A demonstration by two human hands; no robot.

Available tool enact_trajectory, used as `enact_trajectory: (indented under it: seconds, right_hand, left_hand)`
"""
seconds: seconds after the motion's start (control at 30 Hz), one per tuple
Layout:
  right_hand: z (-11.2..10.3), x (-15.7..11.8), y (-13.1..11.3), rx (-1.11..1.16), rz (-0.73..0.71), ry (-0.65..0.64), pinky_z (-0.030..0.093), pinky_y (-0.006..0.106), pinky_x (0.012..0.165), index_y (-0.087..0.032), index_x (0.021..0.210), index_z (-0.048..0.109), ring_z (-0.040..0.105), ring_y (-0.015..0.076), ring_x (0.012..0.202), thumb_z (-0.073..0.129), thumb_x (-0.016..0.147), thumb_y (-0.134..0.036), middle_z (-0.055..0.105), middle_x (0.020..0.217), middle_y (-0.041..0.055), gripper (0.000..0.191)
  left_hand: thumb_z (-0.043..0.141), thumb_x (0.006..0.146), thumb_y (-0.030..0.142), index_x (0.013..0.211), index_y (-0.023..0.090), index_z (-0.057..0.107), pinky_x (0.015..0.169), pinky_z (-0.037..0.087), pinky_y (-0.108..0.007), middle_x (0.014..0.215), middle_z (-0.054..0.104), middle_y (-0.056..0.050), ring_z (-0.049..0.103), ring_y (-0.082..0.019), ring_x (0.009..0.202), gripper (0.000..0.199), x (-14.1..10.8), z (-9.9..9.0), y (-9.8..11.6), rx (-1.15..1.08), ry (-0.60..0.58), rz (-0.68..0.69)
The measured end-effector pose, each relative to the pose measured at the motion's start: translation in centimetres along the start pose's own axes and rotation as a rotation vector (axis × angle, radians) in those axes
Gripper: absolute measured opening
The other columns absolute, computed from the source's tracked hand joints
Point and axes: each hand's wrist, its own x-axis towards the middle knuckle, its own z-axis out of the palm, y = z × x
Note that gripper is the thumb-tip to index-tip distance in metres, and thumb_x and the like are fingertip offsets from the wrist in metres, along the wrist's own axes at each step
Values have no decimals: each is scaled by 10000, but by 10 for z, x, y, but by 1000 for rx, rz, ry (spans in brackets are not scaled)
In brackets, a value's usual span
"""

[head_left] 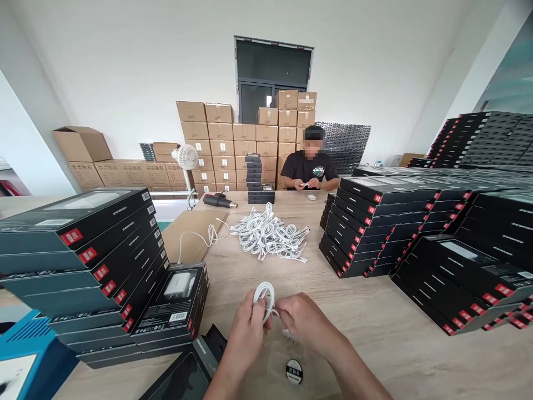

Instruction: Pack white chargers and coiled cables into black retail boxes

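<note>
My left hand (246, 329) is closed around a coiled white cable (265, 290), its loops standing up above the thumb. At the cable's right side my right hand (302, 315) pinches part of the same cable. Under my right hand a white charger plug (287, 334) shows in part. Below both hands lies a translucent bag or sheet with a round black-and-white sticker (294, 371). An open black box (183, 373) lies by my left forearm, partly hidden by it. Farther off, a pile of coiled white cables (270, 233) spreads over the table.
Black boxes are stacked at left (120, 255) and right (375, 222). A blue object (37, 355) stands front left. Beyond the cable pile are a heat gun (220, 200), a small box stack (254, 180) and a seated co-worker (310, 166). Cartons (220, 130) line the wall.
</note>
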Motion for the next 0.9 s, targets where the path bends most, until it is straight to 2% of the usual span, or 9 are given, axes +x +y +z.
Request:
enact_trajectory:
  seconds: [0.17, 0.23, 0.33, 0.4, 0.5, 0.6, 0.73, 0.8, 0.9]
  right_hand:
    - [5, 3, 0, -195, -71, 136, 383, 253, 600, -198, 775, 684, 595, 167, 637, 444, 924, -104, 666, 703, 40, 298]
    - [6, 3, -1, -170, -61, 245, 438, 267, 654, -206, 953, 704, 627, 181, 702, 425, 956, -130, 687, 783, 49, 289]
    - [7, 5, -6, -150, -90, 396, 497, 349, 837, -218, 1249, 643, 635, 244, 991, 537, 947, -240, 683, 1096, 113, 320]
    - [7, 6, -11, -128, -181, 412, 478, 410, 937, -270, 1193, 698, 568, 276, 1145, 601, 914, -250, 626, 1250, 111, 295]
    - [7, 7, -15, 105, -212, 426, 454, 431, 985, -314, 941, 786, 533, 267, 1198, 596, 919, -230, 633, 1255, 65, 209]
    - [8, 8, -10, 584, -54, 523, 466, 410, 966, -285, 879, 791, 557, 259, 1184, 655, 896, -340, 647, 1247, 68, 147]
    - [15, 13, -4, 1118, 152, 704, 491, 392, 889, -239, 802, 780, 636, 234, 998, 750, 787, -504, 705, 1118, 87, 268]
    - [17, 12, -11, 1140, 186, 731, 498, 396, 860, -240, 791, 780, 644, 225, 920, 751, 778, -523, 725, 1046, 83, 284]
    - [13, 6, -36, 814, -23, 569, 464, 420, 954, -255, 784, 792, 609, 257, 1057, 721, 840, -401, 739, 996, 77, 172]
  left_hand:
    - [428, 872, 467, 809, 222, 499, 392, 251, -216, 521, 491, 60, 347, -98, 391, 263, 1, -1, 0, -100, -123, -150]
    - [433, 877, 459, 818, 220, 503, 394, 264, -214, 531, 500, 55, 360, -100, 404, 256, 1, -2, -2, -105, -125, -152]
    - [443, 892, 455, 790, 217, 502, 403, 284, -215, 554, 507, 46, 400, -105, 426, 265, 1, -3, -6, -74, -126, -114]
    - [450, 895, 459, 787, 214, 514, 398, 287, -219, 568, 519, 41, 412, -105, 416, 275, 1, -4, -5, -52, -155, -88]
    - [458, 889, 460, 817, 210, 541, 388, 276, -224, 609, 565, 29, 417, -99, 385, 273, 0, -4, -3, -84, -198, -84]
    - [478, 881, 460, 820, 209, 548, 395, 276, -224, 654, 597, 17, 416, -90, 380, 268, -1, -1, -2, -137, -238, -68]
    - [469, 886, 456, 801, 215, 542, 405, 283, -239, 683, 590, 18, 397, -92, 386, 266, -3, 3, -2, -161, -270, -31]
    - [465, 885, 434, 777, 217, 538, 416, 289, -249, 668, 580, 21, 396, -99, 387, 253, -4, 4, -2, -135, -253, -40]
    - [555, 831, 366, 713, 206, 570, 483, 337, -254, 625, 578, 12, 463, -129, 467, 199, -5, 2, -1, -152, -157, -31]
